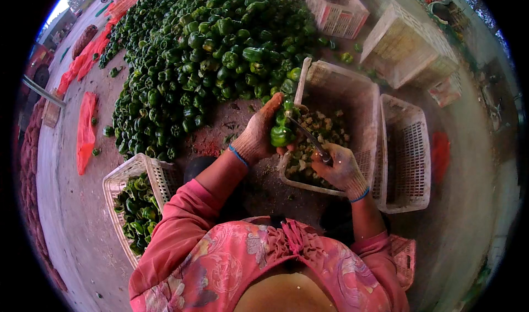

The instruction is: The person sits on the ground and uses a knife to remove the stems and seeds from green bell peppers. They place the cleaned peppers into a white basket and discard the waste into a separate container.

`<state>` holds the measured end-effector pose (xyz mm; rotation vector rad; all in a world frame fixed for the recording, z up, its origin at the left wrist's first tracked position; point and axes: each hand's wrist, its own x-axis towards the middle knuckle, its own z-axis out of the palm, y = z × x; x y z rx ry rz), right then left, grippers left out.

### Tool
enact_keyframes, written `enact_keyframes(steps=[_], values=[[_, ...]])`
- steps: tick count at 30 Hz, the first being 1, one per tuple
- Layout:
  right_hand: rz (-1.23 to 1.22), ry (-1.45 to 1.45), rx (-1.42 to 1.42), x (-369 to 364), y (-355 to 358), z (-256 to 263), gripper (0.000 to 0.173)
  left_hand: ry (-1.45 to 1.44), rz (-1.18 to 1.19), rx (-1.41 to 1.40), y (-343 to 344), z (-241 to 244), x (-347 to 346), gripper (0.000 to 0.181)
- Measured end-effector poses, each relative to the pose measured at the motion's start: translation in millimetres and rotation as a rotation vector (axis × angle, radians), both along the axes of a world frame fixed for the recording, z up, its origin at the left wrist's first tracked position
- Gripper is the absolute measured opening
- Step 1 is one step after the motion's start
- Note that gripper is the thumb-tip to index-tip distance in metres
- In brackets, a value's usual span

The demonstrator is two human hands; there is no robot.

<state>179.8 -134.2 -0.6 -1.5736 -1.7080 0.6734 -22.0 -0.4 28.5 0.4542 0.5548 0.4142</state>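
Observation:
My left hand (263,126), in a work glove, holds a green bell pepper (282,135) over the near left edge of a white plastic crate (363,117). In my gloved right hand (341,167) is a knife (310,137) with a narrow blade. Its tip meets the pepper at the pale core end; how deep it goes I cannot tell. Below the blade, pale pepper cores and green scraps (303,163) lie in the crate. The fingers of my left hand are partly hidden behind the pepper.
A large heap of green peppers (198,55) spreads ahead. At my left stands a crate (161,179) holding cut peppers (138,212). Another crate (407,155) sits at the right, with stacked crates (405,51) beyond. Red plastic sheeting (86,134) lies on the concrete floor (103,196).

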Motion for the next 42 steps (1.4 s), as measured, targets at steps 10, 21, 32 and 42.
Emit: enact_keyframes(steps=[10, 21, 32, 42], values=[[0.071, 0.248, -0.221, 5.7, -0.4, 9.4, 0.017, 0.134, 0.014, 0.488, -7.2, 4.2, -1.5, 0.054], [0.031, 0.007, -0.150, 9.3, 0.4, 12.5, 0.018, 0.316, 0.200, 0.939, -6.6, -23.0, 7.7, 0.045], [-0.018, 0.610, -0.519, 6.6, -10.0, 48.0, 0.016, -0.072, 0.142, 0.066, -7.6, -15.2, 12.1, 0.071], [-0.073, 0.548, -0.612, -9.7, -6.8, 42.2, 0.020, -0.080, 0.130, 0.179, -6.6, -13.2, 8.1, 0.072]])
